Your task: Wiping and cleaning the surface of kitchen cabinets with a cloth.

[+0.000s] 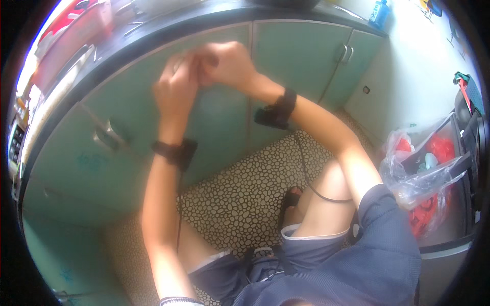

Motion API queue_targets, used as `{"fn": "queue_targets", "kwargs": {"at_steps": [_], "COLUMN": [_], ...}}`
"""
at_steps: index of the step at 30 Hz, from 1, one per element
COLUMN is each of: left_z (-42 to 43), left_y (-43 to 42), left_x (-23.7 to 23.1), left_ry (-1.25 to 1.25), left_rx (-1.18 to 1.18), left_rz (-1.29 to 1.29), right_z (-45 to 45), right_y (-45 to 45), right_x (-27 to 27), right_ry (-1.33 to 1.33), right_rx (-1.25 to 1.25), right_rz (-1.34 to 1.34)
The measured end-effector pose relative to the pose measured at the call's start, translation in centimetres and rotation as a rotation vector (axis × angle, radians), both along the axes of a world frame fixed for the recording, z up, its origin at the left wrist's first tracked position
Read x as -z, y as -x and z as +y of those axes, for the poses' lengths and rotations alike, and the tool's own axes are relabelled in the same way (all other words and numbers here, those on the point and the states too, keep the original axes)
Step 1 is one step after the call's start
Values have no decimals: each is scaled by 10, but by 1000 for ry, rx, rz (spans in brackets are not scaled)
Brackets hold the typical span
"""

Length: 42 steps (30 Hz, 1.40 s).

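My left hand (174,78) and my right hand (231,63) meet in front of the green cabinet doors (218,118), below the dark countertop edge. The fingertips of both are bent together and blurred. Whether something small sits between them I cannot tell. Each wrist wears a black strap with a small dark box: one strap (174,153) on the left, another strap (281,111) on the right. A thin black cable (306,172) runs from the right strap down past my knee.
Along the top runs the dark countertop (183,26), with a pink plastic container (69,49) at the left and a blue bottle (379,15) at the right end. Metal handles (346,53) stick out from the doors. Plastic bags (421,183) fill a dark bin at my right. Pebble-patterned flooring (237,202) lies below.
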<state>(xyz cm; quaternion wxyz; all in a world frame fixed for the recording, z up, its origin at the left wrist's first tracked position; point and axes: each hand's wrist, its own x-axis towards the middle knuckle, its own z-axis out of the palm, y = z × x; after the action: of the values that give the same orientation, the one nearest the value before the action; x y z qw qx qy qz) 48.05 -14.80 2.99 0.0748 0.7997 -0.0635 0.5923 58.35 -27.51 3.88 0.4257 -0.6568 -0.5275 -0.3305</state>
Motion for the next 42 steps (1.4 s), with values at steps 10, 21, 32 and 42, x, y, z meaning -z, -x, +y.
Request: {"fn": "queue_targets", "kwargs": {"at_steps": [10, 21, 32, 42], "left_z": [-17, -32, -46, -89], "left_y": [-29, -36, -61, -77], "left_x": [3, 29, 62, 42], "left_ry": [-47, -52, -51, 42], "left_rx": [-20, -12, 47, -20], "left_rz": [140, 202, 217, 114], "right_z": [-23, -31, -44, -68], "right_y": [-28, -28, -41, -64], "right_x": [4, 27, 62, 54], "right_ry": [-40, 25, -132, -168], "right_rx": [67, 120, 1, 105], "right_rz": [-81, 134, 258, -3]}}
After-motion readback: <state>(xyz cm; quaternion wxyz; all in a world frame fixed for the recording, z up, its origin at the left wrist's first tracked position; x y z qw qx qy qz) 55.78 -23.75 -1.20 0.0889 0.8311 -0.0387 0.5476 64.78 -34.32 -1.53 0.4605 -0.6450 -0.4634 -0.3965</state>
